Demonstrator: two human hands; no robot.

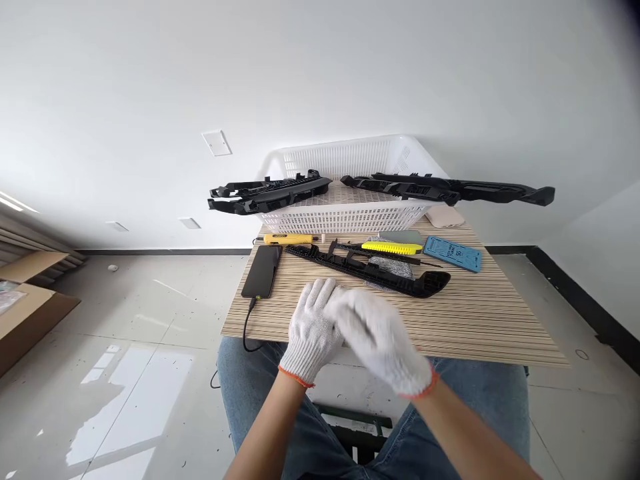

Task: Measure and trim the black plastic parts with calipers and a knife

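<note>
Both my hands wear white knit gloves and meet over the near edge of a small striped wooden table. My left hand has its fingers stretched up and apart, holding nothing. My right hand lies across it, smeared by motion, so its fingers do not show clearly. Just beyond them a long black plastic part lies across the table.
A white mesh basket at the table's far end carries two long black parts across its rim. A black phone with cable, yellow tool, yellow cutter and blue card lie nearby. Cardboard box stands left.
</note>
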